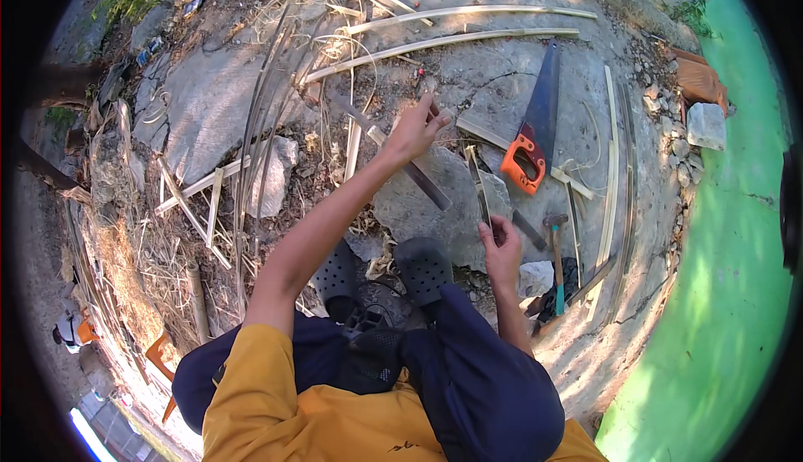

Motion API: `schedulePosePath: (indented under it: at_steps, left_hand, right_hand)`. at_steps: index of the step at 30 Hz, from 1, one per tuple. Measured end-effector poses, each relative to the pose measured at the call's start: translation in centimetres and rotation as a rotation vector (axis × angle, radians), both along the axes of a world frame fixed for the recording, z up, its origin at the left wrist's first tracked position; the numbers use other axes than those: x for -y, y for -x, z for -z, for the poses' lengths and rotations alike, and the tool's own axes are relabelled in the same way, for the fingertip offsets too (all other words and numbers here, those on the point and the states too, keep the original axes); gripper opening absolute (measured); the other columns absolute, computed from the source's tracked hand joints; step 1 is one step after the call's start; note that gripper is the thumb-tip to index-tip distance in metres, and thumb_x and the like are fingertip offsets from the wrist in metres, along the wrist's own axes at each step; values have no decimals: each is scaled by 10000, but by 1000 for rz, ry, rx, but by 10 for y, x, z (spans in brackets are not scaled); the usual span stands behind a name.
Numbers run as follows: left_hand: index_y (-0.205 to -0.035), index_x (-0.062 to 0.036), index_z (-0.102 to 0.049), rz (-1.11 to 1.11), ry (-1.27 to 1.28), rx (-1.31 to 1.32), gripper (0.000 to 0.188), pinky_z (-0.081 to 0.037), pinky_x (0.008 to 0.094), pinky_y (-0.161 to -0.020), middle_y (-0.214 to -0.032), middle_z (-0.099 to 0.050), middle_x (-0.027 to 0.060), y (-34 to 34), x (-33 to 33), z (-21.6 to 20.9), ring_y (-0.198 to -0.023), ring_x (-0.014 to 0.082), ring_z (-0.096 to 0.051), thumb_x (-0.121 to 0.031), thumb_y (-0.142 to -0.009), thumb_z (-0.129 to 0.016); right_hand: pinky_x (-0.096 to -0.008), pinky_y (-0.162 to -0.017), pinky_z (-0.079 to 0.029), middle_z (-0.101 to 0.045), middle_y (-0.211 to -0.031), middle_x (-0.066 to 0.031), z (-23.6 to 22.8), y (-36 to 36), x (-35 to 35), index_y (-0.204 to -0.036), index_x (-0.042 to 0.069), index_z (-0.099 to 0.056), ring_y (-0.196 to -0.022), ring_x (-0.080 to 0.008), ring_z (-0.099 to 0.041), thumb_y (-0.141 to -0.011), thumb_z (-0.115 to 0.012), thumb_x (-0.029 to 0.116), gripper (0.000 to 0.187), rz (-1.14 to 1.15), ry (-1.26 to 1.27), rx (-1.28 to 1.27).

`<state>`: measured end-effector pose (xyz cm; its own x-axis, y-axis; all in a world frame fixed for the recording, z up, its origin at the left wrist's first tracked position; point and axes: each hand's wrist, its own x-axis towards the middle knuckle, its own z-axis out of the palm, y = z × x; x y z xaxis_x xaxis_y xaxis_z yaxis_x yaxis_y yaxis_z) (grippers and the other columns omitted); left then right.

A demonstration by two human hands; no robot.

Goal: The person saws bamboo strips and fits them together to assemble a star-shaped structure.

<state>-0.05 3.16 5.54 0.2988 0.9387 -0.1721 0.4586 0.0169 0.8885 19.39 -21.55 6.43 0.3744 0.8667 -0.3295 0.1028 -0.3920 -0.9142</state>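
My right hand (502,247) pinches the lower end of a short bamboo strip (479,184), pale at its top end and dark along its length. The strip slants up over a flat grey stone (410,215) in front of my feet. My left hand (414,130) is reached forward above the stone's far edge, with its fingers apart and nothing clear between them. Below its wrist passes a long, narrow tool with a dark flat blade (428,188); my hand and wrist hide its middle. It looks like a knife, but I cannot tell for certain.
A handsaw (535,123) with an orange handle lies right of the stone, and a hammer (558,253) with a teal handle is nearer me. Long bamboo strips (452,41) lie at the far side and right. Left are split pieces (213,203); a green surface (711,295) runs along the right.
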Motion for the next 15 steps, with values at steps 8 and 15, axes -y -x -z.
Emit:
schedulePosePath:
  at_steps: [8,15]
  left_hand:
    - [-953,57,-606,-117,-93,-23,289,-508,495,-768,-904,-685,257,-26,10,7,-832,434,-662,-202,-952,-734]
    - [-1009,19,-600,145,-242,17,239,-511,469,-740,-883,-671,207,-18,17,-18,-823,397,-661,-157,-935,-744]
  right_hand:
    - [-231,-696,-447,-638,-872,21,28,5,19,-1094,5,-641,-773,-52,-554,-1017,-715,174,200,49,30,53]
    - [-274,-764,-489,-664,-911,-22,3,-1,3,-1107,-1,-648,-837,-96,-605,-1003,-731,192,234,66,-42,73]
